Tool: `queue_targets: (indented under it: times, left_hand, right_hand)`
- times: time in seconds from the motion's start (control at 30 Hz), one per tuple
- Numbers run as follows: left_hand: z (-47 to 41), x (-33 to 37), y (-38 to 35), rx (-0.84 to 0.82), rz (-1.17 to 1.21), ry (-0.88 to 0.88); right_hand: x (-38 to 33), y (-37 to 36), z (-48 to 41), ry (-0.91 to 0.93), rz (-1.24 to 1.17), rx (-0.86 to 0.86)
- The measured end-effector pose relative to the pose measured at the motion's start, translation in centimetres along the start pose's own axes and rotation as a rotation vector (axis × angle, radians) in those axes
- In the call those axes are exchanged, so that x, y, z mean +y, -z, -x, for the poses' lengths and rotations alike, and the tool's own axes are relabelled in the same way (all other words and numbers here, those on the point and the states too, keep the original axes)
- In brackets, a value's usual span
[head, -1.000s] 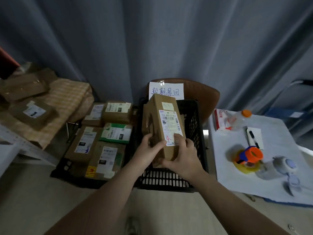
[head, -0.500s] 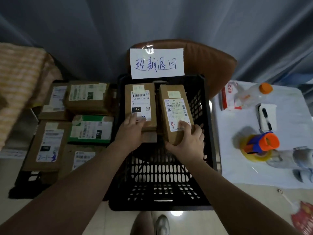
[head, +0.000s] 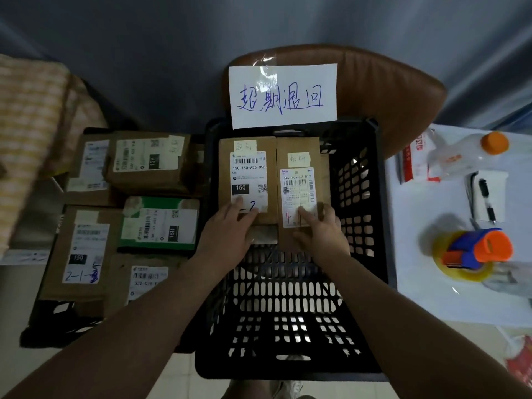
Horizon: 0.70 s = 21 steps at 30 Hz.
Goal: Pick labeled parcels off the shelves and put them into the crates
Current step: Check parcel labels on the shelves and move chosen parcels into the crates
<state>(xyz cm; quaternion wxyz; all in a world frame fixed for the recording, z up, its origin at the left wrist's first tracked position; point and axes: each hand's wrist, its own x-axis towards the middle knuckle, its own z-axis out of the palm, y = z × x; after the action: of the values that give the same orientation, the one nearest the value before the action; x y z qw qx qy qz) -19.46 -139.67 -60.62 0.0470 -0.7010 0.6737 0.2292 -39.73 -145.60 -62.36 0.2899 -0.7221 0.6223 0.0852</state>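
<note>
Cardboard left parcel [head: 247,156] and right parcel [head: 298,148] lie side by side, touching, labels up, at the far end of the black crate [head: 385,240]. I read the left hand [head: 227,234] as released, with straight fingers resting on the left parcel's label. The right hand [head: 322,237] grasps the right parcel's near end, fingers curled over its right edge.

On the floor [head: 14,292] stand a tall crate [head: 357,197] and a low crate [head: 57,326] (both black); the table [head: 417,283] carries tape [head: 475,251], bottle [head: 466,154], pen [head: 486,200].
</note>
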Motion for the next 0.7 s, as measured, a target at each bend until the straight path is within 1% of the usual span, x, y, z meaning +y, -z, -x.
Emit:
queue_targets:
  times: [0.1,0.2,0.3,0.4,0.47,0.57,0.7]
  left_hand:
    - [0.0,0.2,0.0,-0.016,-0.023,0.011]
    - [0.1,0.7,0.0,-0.029,-0.051,0.032]
    - [0.7,1.4,0.6,-0.028,-0.076,0.060]
    - [2.5,2.1,1.4,0.057,-0.048,0.073]
    - [4.9,2.8,2.1,0.109,-0.027,0.096]
    - [9.3,3.7,3.3,0.137,-0.037,0.168]
    - [16.1,4.3,5.6,0.218,-0.054,0.279]
  right_hand:
    - [0.0,1.5,-0.6,0.022,0.158,-0.069]
    - [-0.3,2.9,-0.5,0.043,0.199,-0.120]
    - [-0.9,4.1,0.3,0.094,0.256,-0.083]
    - [-1.4,4.9,1.9,0.151,0.279,-0.034]
    - [-1.6,5.5,3.3,0.242,0.333,-0.012]
    - [-2.6,6.9,6.2,0.402,0.406,0.020]
    - [-5.6,9.2,11.1,0.604,0.461,0.054]
